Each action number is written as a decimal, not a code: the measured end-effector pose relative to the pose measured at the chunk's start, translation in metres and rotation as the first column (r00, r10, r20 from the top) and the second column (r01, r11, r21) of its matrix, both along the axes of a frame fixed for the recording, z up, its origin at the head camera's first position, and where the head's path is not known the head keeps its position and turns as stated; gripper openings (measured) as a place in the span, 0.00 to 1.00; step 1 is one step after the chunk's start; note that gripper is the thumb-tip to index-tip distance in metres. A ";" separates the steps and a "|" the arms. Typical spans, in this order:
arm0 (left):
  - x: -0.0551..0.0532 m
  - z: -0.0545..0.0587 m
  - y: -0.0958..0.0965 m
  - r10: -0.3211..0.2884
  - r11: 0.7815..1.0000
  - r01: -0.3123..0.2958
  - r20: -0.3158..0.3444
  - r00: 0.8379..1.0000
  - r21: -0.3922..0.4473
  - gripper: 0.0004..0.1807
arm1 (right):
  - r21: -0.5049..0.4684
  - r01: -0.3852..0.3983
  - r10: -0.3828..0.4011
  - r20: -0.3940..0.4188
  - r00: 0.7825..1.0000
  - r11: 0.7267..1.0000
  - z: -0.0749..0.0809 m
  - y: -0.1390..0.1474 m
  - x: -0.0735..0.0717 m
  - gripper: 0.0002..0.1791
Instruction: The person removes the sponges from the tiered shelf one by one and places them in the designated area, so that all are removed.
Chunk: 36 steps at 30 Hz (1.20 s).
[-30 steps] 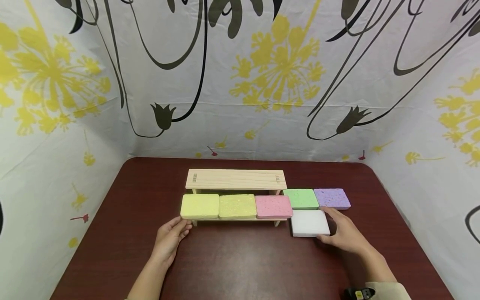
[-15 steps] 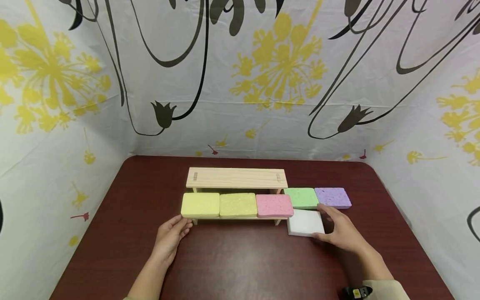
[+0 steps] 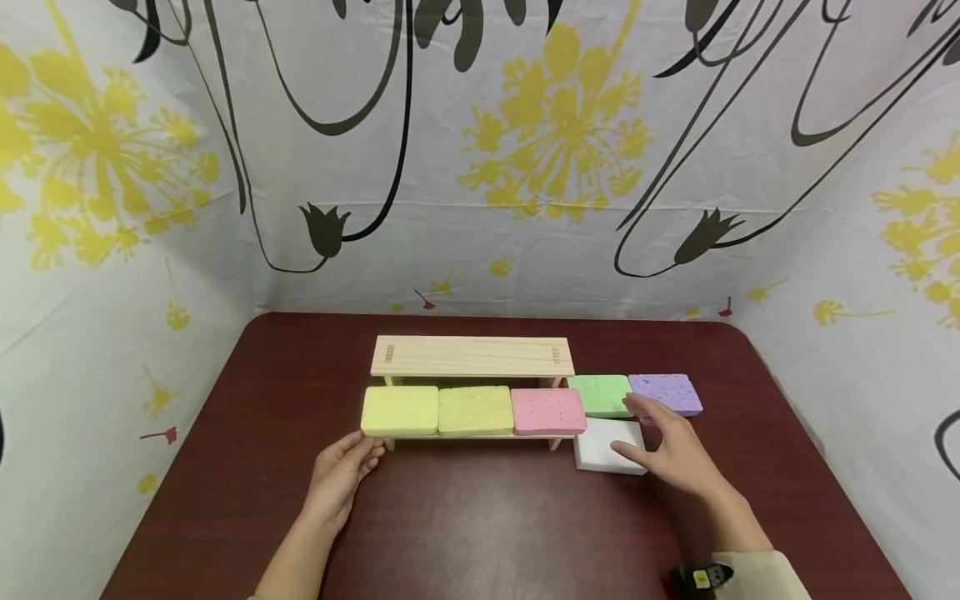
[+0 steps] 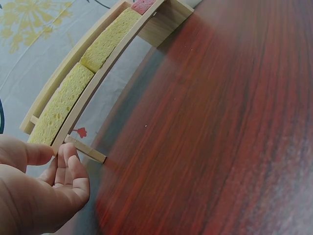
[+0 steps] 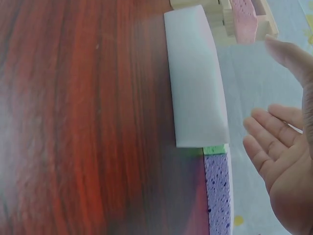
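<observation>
My left hand [image 3: 341,473] pinches the left end of a low wooden rack [image 3: 471,438], thumb and fingertips at its corner in the left wrist view. On the rack lie two yellow sponges [image 3: 400,411] and a pink sponge [image 3: 548,412] in a row. A white sponge block [image 3: 603,446] lies on the table at the rack's right end. Over its right side hovers my right hand [image 3: 681,446], thumb and fingers spread, holding nothing; in the right wrist view it is apart from the block. Behind the block are a green sponge [image 3: 600,395] and a purple sponge [image 3: 666,393].
A raised plain wooden shelf [image 3: 472,357] stands just behind the row of sponges. The dark red-brown table [image 3: 480,525] extends in front of the rack. A patterned cloth [image 3: 420,183] hangs around its back and sides.
The white block has slid left against the rack's right end. My right hand has let go of it and lifted up and left. My left hand stays in place.
</observation>
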<state>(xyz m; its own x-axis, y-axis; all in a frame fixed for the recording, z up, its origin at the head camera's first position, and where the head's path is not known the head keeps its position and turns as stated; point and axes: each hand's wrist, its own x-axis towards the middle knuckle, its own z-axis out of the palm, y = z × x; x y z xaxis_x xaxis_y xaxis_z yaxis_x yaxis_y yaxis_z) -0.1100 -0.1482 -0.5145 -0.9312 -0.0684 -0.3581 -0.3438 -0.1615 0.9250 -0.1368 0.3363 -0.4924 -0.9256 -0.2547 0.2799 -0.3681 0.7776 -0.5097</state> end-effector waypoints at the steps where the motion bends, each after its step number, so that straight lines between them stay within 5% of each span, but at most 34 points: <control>1: 0.000 0.000 0.000 0.001 1.000 -0.001 0.000 1.000 0.001 0.34 | -0.002 -0.001 0.000 -0.007 1.000 1.000 0.001 -0.002 0.000 0.42; 36: 0.001 0.001 0.000 0.014 1.000 -0.014 0.011 1.000 0.006 0.32 | -0.092 -0.096 0.101 0.047 0.994 0.991 0.000 -0.053 -0.024 0.45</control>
<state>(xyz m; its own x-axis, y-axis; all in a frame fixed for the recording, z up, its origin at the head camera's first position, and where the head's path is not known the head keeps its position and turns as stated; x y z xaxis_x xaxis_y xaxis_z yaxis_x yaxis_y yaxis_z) -0.1094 -0.1481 -0.5133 -0.9261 -0.0791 -0.3688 -0.3517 -0.1723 0.9201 -0.1605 0.2829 -0.4927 -0.9110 -0.3217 0.2578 -0.4121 0.6893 -0.5959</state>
